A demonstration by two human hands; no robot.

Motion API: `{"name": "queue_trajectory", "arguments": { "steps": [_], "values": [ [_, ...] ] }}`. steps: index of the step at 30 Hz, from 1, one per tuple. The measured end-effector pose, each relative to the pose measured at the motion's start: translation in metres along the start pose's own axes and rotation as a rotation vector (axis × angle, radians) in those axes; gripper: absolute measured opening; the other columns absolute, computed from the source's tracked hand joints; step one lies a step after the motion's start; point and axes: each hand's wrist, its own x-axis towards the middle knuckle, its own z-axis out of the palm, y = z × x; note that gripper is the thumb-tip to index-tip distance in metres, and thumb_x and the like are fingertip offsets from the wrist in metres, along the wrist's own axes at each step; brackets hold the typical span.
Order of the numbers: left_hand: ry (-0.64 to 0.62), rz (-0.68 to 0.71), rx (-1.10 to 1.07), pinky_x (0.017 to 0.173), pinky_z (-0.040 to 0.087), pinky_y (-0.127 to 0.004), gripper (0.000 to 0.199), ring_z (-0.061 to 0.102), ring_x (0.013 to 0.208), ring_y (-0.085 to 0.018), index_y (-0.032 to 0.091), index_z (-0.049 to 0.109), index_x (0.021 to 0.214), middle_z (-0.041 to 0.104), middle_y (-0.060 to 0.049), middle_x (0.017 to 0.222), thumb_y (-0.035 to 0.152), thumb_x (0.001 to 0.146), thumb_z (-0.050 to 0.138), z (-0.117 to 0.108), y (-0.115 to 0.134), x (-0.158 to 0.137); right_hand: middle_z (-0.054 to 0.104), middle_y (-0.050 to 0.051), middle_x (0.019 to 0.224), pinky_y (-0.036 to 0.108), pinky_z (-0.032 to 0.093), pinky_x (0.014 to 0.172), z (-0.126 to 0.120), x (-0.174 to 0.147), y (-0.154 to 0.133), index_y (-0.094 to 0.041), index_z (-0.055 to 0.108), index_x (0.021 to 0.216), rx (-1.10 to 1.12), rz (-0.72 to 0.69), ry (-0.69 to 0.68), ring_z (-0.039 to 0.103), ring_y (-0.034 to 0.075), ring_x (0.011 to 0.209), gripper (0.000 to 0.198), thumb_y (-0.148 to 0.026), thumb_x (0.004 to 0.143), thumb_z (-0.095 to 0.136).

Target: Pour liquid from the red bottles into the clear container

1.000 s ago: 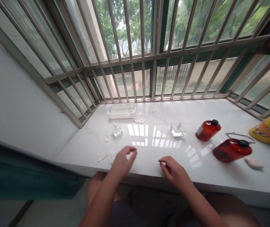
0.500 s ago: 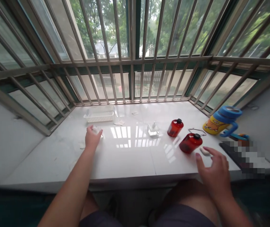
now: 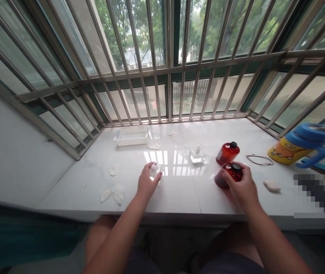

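My left hand [image 3: 147, 180] is closed around a small clear bottle [image 3: 154, 170] over the middle of the white counter. To the right, the fingers of my right hand [image 3: 242, 183] wrap round a dark red bottle with a black cap [image 3: 222, 179], which stands close to the counter's front. Right behind it is a second red bottle with a black cap [image 3: 227, 153], upright. A clear glass bottle with a square base [image 3: 197, 156] stands between my hands, farther back.
At the back left lies a white plastic basket [image 3: 132, 137]. Crumpled white scraps [image 3: 112, 195] lie at the left. On the right are a thin loop of cord [image 3: 259, 160], a pale rounded object [image 3: 272, 186] and a blue and yellow jug [image 3: 296, 144]. Barred windows enclose the counter.
My left hand has moved right and nearer with the small clear bottle. My right hand has gone from open beside the front red bottle to gripping it. The view has shifted.
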Motion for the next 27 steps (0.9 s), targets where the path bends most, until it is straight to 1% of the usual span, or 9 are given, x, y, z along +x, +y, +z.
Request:
{"name": "queue_trajectory", "arguments": {
  "steps": [5,9,12,14,18,21,24,26,27],
  "values": [
    [-0.096,0.064,-0.104,0.121,0.047,-0.051,0.055,0.062,0.139,-0.029,0.029,0.054,0.14,0.069,-0.01,0.144,0.039,0.092,0.076,0.044,0.027,-0.02,0.067,0.01,0.134,0.043,0.055,0.101,0.036,-0.048,-0.027,-0.027,0.058,0.139,0.095,-0.174,-0.113,0.07,0.029,0.113,0.072,-0.065,0.082,0.079],
    [-0.185,0.158,-0.174,0.129,0.039,-0.055,0.057,0.05,0.152,-0.031,0.028,0.05,0.148,0.058,-0.014,0.156,0.04,0.097,0.07,0.085,0.046,-0.03,0.065,0.011,0.135,0.045,0.055,0.105,0.04,-0.054,-0.027,-0.025,0.056,0.141,0.035,-0.318,-0.115,0.068,0.03,0.119,0.069,-0.065,0.088,0.075],
    [-0.214,0.211,-0.212,0.134,0.032,-0.056,0.056,0.038,0.16,-0.03,0.027,0.042,0.157,0.048,-0.016,0.164,0.034,0.103,0.057,0.116,0.06,-0.036,0.066,0.012,0.132,0.045,0.055,0.106,0.027,-0.04,-0.018,-0.025,0.056,0.141,-0.049,-0.394,-0.101,0.066,0.031,0.121,0.068,-0.068,0.09,0.071],
    [-0.222,0.221,-0.242,0.136,0.029,-0.055,0.058,0.033,0.163,-0.029,0.028,0.038,0.161,0.045,-0.015,0.166,0.031,0.105,0.052,0.134,0.07,-0.038,0.065,0.012,0.132,0.046,0.053,0.108,0.011,-0.024,-0.009,-0.026,0.056,0.143,-0.119,-0.393,-0.063,0.065,0.032,0.123,0.069,-0.07,0.092,0.068],
    [-0.315,0.187,-0.326,0.137,0.024,-0.056,0.065,0.024,0.167,-0.031,0.025,0.032,0.165,0.036,-0.017,0.173,0.034,0.104,0.054,0.161,0.089,-0.038,0.059,0.014,0.139,0.05,0.048,0.114,-0.025,0.01,0.014,-0.026,0.057,0.15,-0.266,-0.276,0.03,0.061,0.035,0.128,0.078,-0.074,0.089,0.066],
    [-0.375,0.088,-0.416,0.136,0.026,-0.057,0.073,0.028,0.165,-0.034,0.024,0.031,0.166,0.032,-0.018,0.175,0.047,0.103,0.06,0.168,0.098,-0.033,0.053,0.017,0.146,0.053,0.046,0.116,-0.048,0.029,0.032,-0.025,0.051,0.158,-0.336,-0.186,0.043,0.056,0.038,0.136,0.09,-0.077,0.087,0.065],
    [-0.265,0.006,-0.489,0.134,0.03,-0.053,0.066,0.037,0.161,-0.031,0.026,0.037,0.162,0.041,-0.017,0.171,0.055,0.105,0.053,0.166,0.104,-0.017,0.046,0.024,0.154,0.057,0.042,0.12,-0.064,0.034,0.039,-0.015,0.038,0.165,-0.353,-0.174,0.038,0.048,0.042,0.143,0.107,-0.081,0.085,0.064],
    [-0.156,-0.019,-0.478,0.132,0.033,-0.05,0.062,0.041,0.159,-0.031,0.025,0.043,0.157,0.046,-0.016,0.167,0.055,0.105,0.053,0.163,0.106,0.001,0.043,0.027,0.157,0.06,0.038,0.123,-0.072,0.032,0.034,-0.011,0.034,0.166,-0.34,-0.233,0.086,0.044,0.044,0.147,0.112,-0.082,0.085,0.064],
    [-0.12,-0.028,-0.454,0.131,0.034,-0.05,0.062,0.043,0.158,-0.031,0.024,0.045,0.156,0.048,-0.017,0.165,0.055,0.103,0.057,0.162,0.108,0.012,0.043,0.027,0.158,0.06,0.036,0.124,-0.076,0.03,0.028,-0.01,0.035,0.165,-0.331,-0.284,0.122,0.043,0.044,0.148,0.11,-0.081,0.086,0.064]
  ]
}}
